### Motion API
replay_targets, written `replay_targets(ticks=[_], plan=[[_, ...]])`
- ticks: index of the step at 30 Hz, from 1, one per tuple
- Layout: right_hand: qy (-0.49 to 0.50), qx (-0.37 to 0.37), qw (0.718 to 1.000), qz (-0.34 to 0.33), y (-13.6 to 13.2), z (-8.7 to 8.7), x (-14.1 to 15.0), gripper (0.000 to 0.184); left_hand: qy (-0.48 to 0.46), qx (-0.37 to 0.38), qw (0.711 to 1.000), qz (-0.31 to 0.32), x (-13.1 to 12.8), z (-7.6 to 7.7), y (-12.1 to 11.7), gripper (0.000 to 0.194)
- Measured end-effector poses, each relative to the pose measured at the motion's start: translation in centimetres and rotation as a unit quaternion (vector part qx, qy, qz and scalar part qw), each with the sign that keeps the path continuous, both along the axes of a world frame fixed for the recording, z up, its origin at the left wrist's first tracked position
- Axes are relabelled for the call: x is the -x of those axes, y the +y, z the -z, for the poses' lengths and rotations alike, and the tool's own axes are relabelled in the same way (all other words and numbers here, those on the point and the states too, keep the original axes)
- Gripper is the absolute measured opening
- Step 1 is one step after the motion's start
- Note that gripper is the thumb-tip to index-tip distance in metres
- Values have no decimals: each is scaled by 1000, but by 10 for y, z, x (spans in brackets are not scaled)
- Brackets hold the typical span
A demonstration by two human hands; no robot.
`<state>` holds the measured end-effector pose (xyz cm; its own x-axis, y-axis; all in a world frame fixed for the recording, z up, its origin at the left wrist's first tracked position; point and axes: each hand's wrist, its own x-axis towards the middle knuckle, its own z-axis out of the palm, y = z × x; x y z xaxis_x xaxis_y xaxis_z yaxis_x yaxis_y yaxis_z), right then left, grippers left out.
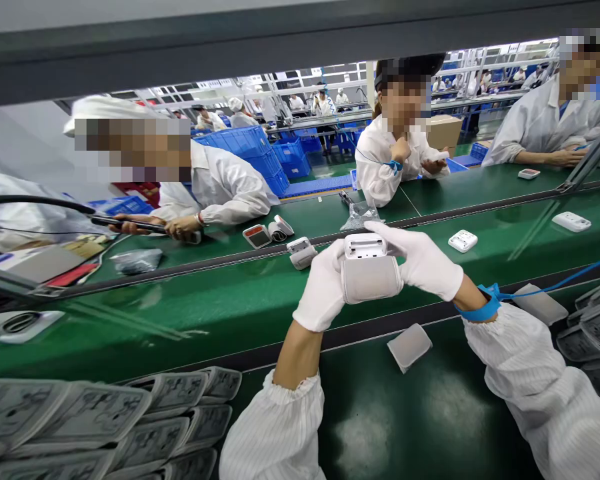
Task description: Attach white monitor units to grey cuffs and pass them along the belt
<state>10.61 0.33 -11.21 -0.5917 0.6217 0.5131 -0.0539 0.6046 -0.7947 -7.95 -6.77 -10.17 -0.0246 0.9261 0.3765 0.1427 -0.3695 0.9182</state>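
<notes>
Currently held: one white plastic unit (365,245) seated on a grey fabric cuff (373,281), both gripped in front of you between your left hand (320,293) and right hand (417,260), in white gloves. The cuff's long axis runs crosswise, from hand to hand. Grip: left hand closed around the cuff's left end; right fingers (395,233) spread over the unit's top right edge, pressing it. Both hands touch it, neither clearly nearer. Below the grip: a grey pad (409,347) on a green conveyor belt (180,333). Right of the grip: a blue wrist strap (480,307) on your right wrist, and a loose white unit (463,240). Lower left of the grip: stacked grey printed trays (95,413). Beyond the grip: a co-worker's hand (183,228) on a black tool (130,223).
</notes>
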Motion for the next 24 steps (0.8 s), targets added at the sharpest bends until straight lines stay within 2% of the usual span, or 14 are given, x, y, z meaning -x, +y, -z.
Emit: replay_targets(ticks=[4, 10, 14, 19, 22, 24], plan=[[11, 40, 999, -8, -6, 5, 7, 82, 6, 11, 1000, -18, 2, 4, 3, 31], [28, 62, 995, 68, -10, 15, 22, 65, 25, -1, 999, -24, 15, 18, 16, 29], [-16, 71, 997, 40, 3, 20, 19, 73, -1, 38, 999, -1, 20, 28, 23, 32], [-111, 43, 993, 13, 15, 24, 11, 81, 25, 68, 997, 4, 20, 32, 25, 35], [-99, 47, 994, 11, 17, 31, 15, 82, -1, 103, 995, -4, 21, 33, 26, 38], [-69, 67, 995, 31, 14, 38, 22, 77, -3, 107, 994, -18, 21, 33, 25, 32]])
